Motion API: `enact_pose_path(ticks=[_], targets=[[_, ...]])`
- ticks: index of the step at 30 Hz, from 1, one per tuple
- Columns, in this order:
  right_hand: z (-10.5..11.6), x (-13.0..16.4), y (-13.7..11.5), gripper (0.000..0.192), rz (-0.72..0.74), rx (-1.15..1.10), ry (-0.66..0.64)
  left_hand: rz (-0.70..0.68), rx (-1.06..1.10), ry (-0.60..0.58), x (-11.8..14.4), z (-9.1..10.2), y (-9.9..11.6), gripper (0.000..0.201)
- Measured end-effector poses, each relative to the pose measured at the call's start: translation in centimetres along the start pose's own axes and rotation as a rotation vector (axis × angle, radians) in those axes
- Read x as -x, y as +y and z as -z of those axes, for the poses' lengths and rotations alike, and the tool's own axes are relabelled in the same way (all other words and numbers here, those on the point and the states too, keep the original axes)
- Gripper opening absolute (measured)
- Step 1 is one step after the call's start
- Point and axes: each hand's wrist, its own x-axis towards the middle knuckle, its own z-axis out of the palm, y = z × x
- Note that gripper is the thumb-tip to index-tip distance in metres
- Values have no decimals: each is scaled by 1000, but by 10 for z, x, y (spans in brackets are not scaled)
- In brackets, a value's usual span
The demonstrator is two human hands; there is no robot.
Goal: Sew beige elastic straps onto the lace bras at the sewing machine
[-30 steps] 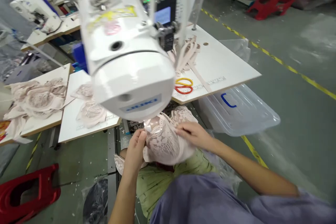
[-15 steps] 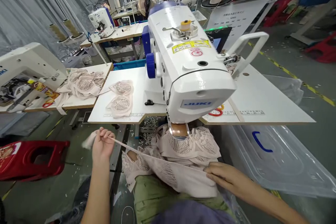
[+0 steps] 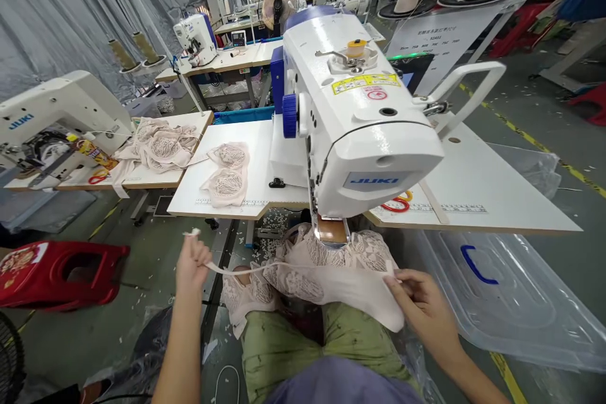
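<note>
The left hand (image 3: 192, 263) is pinched shut on one end of a thin pale strap (image 3: 246, 269), held up over the floor gap to the left of the person's lap. The right hand (image 3: 421, 300) grips the other end of the lace garment (image 3: 341, 278), fingers closed on its fabric near the right edge. The two hands are well apart, and the strap runs nearly taut between them. The garment lies across the lap, just below the front edge of the counter (image 3: 473, 177) and under the head of the white sewing machine (image 3: 360, 120), whose needle end hangs over the fabric.

To the left of the lap there is open floor (image 3: 118, 328), littered with small white scraps, with a red stool (image 3: 61, 271) lying near. To the right a clear plastic lid (image 3: 511, 297) with a blue handle sits just beside the counter's edge, close to the right forearm.

On the counter, a lace piece (image 3: 226, 173) lies left of the machine and red and yellow rings (image 3: 396, 202) lie under its head. A neighbouring counter holds a heap of lace pieces (image 3: 158, 142) and another sewing machine (image 3: 52, 113). Grey curtains and further workstations fill the background.
</note>
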Motion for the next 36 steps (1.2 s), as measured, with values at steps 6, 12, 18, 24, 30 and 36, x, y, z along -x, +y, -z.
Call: enact_pose_path(ticks=[6,12,18,24,30,36], targets=[[-36,0,-53,42,33,79,-640,225,-475,-470,82,-100,-67,28],[-38,-6,-78,39,49,84,-759,153,-815,-695,123,-134,-85,19],[-26,-20,-59,34,0,278,-897,132,-862,-725,112,-120,-103,13],[-52,-20,-28,36,-227,-129,-394,182,-559,-506,133,-104,-143,22],[-86,13,-32,31,48,-67,-171,329,-318,-584,135,-115,-179,39],[-98,18,-35,28,102,-192,-153,235,-267,-320,135,-142,-176,46]])
